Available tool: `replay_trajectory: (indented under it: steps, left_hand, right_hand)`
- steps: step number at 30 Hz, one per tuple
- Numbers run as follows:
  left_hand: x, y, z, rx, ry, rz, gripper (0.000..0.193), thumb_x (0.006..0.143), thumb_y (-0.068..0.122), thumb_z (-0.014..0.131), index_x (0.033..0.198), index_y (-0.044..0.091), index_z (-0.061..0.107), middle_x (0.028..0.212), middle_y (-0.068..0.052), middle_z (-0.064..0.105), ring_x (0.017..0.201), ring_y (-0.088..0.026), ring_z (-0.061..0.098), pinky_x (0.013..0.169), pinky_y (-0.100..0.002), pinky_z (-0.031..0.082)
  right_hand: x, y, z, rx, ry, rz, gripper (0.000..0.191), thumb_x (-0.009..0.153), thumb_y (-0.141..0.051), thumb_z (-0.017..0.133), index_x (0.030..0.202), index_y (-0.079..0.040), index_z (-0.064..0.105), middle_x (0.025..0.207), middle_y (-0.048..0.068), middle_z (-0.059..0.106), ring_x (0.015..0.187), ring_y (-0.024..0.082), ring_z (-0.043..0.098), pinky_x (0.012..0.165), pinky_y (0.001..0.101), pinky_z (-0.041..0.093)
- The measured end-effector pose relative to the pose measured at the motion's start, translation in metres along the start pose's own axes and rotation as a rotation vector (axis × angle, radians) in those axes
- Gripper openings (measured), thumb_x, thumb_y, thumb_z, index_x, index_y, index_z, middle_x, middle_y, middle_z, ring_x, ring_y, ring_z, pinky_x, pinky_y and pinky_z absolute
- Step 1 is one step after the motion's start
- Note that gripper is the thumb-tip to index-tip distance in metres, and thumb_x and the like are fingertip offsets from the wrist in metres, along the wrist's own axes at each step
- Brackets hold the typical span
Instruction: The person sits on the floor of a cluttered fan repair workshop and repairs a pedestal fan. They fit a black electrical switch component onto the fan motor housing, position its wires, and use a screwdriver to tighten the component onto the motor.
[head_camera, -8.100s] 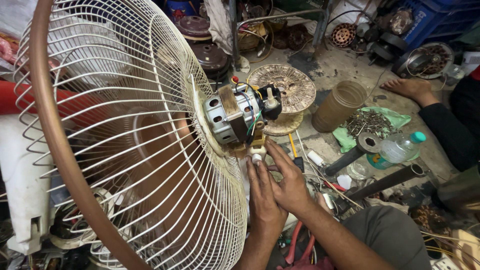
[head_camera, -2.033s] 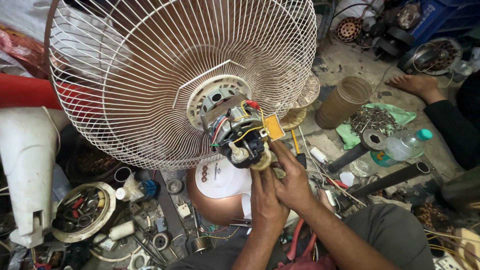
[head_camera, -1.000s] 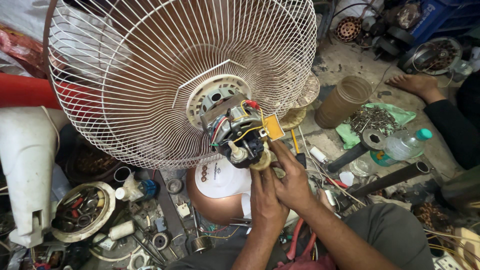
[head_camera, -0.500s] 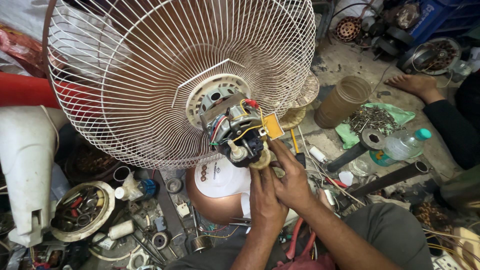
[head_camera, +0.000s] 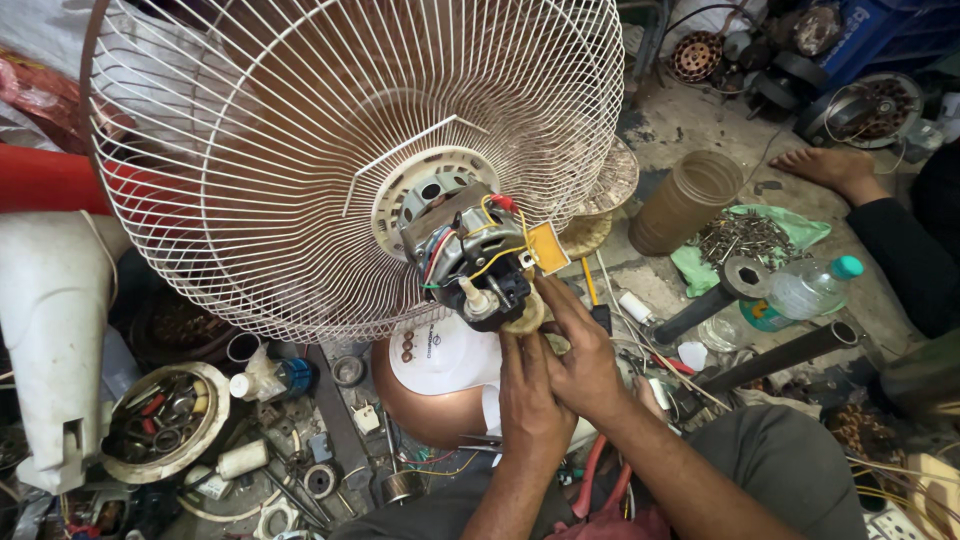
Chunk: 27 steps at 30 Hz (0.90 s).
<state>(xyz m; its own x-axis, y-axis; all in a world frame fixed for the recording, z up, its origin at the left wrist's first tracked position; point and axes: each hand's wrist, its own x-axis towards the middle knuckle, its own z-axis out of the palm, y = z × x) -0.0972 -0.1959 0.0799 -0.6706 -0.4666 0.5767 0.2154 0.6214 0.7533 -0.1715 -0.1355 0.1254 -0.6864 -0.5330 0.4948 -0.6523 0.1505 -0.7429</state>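
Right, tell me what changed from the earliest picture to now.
The wire fan guard swung from the left up to the top, turning the motor with its wires toward the camera. Both hands, left and right, stayed at the motor's lower end. The floor clutter didn't move.

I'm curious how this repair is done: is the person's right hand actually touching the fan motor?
Touching. The head view shows the right hand with its fingertips laid on the lower end of the fan motor, no gap visible between them.

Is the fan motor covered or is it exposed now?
Exposed. The fan motor shows bare metal, coloured wires and its shaft, with no housing over it, behind the wire guard.
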Motion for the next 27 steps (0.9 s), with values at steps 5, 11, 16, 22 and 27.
replay_trajectory:
  steps: [5,11,16,22,27]
  left_hand:
    - [-0.002,-0.003,0.003,0.0,-0.02,-0.051,0.083,0.08,-0.004,0.069,0.154,-0.005,0.031,0.153,-0.042,0.034,0.136,-0.058,0.046,0.108,-0.054,0.045]
    - [0.001,0.0,0.001,-0.031,-0.003,-0.024,0.082,0.079,-0.005,0.069,0.153,-0.005,0.033,0.151,-0.041,0.037,0.134,-0.057,0.049,0.106,-0.053,0.047]
    - [0.002,0.002,0.0,-0.02,0.013,-0.012,0.084,0.078,-0.003,0.071,0.152,-0.005,0.032,0.151,-0.039,0.037,0.133,-0.057,0.049,0.106,-0.054,0.047]
    - [-0.008,0.002,0.003,-0.011,0.011,-0.014,0.083,0.081,-0.004,0.067,0.156,-0.005,0.03,0.156,-0.042,0.03,0.137,-0.057,0.047,0.107,-0.052,0.048]
    - [-0.011,-0.014,0.013,0.115,-0.014,0.022,0.077,0.089,0.004,0.065,0.156,-0.004,0.028,0.158,-0.041,0.028,0.142,-0.06,0.037,0.115,-0.055,0.04]
  right_hand:
    - [0.0,0.0,0.001,-0.021,0.003,0.015,0.062,0.091,-0.006,0.069,0.15,-0.004,0.048,0.156,0.023,0.048,0.139,0.033,0.056,0.099,0.0368,0.059]
    - [0.001,0.001,0.001,-0.022,0.008,0.024,0.061,0.092,-0.007,0.07,0.149,-0.003,0.048,0.156,0.023,0.048,0.137,0.032,0.058,0.097,0.0355,0.06]
    - [0.0,0.005,0.0,0.013,0.004,0.008,0.062,0.092,-0.007,0.069,0.15,-0.001,0.047,0.156,0.023,0.047,0.137,0.031,0.058,0.097,0.0351,0.06]
    - [-0.003,-0.002,-0.006,0.032,-0.002,-0.048,0.056,0.094,-0.005,0.068,0.147,-0.002,0.05,0.158,0.021,0.048,0.139,0.032,0.059,0.1,0.0349,0.059]
    - [-0.014,-0.005,-0.047,-0.079,-0.125,-0.035,0.067,0.087,0.0,0.065,0.151,0.001,0.044,0.158,0.023,0.043,0.143,0.038,0.049,0.102,0.0379,0.054]
